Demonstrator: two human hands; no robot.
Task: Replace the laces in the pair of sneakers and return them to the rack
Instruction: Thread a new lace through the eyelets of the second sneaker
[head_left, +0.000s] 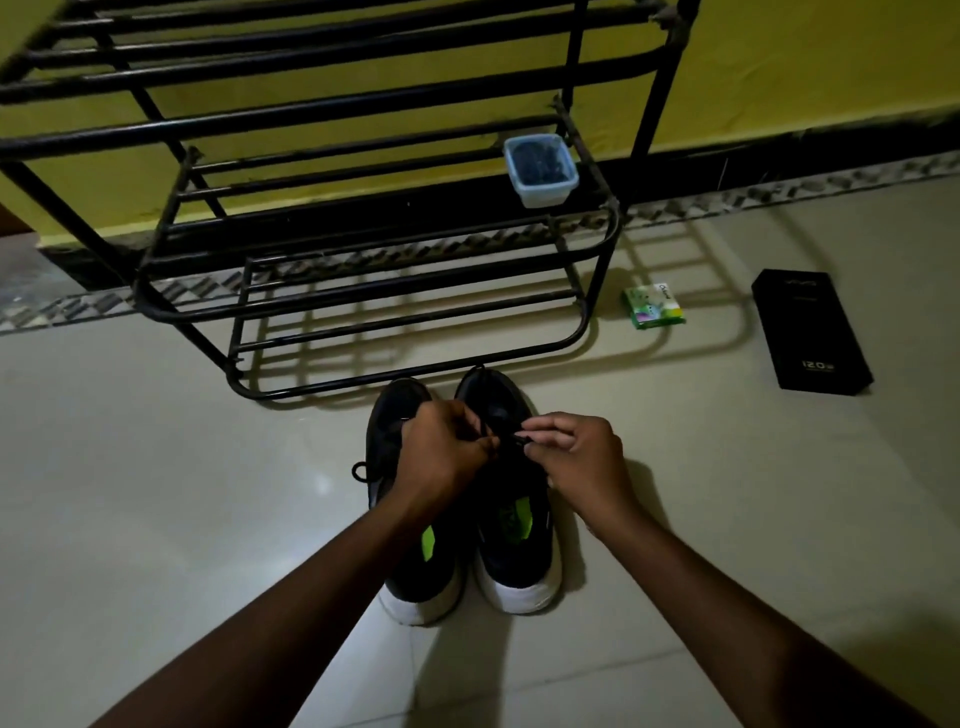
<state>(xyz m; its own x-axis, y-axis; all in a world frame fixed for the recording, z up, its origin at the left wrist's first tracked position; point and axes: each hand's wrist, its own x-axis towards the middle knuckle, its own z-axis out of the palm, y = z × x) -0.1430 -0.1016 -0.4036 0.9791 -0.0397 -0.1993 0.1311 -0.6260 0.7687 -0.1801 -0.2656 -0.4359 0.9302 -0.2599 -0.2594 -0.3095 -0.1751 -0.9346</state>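
Two black sneakers with white soles and green insoles stand side by side on the floor, toes toward the rack: the left sneaker (410, 561) and the right sneaker (511, 540). Over the right sneaker's lacing, my left hand (441, 457) pinches a black lace (488, 427). My right hand (576, 462) pinches the other end of the lace between thumb and fingers. A loop of lace (359, 472) hangs off the left sneaker's outer side. The black metal shoe rack (363, 291) stands just beyond the toes.
A clear plastic tub (541, 169) with dark contents sits on the rack's middle shelf at the right. On the tiled floor to the right lie a small green packet (654, 306) and a black phone box (810, 330). A yellow wall runs behind the rack.
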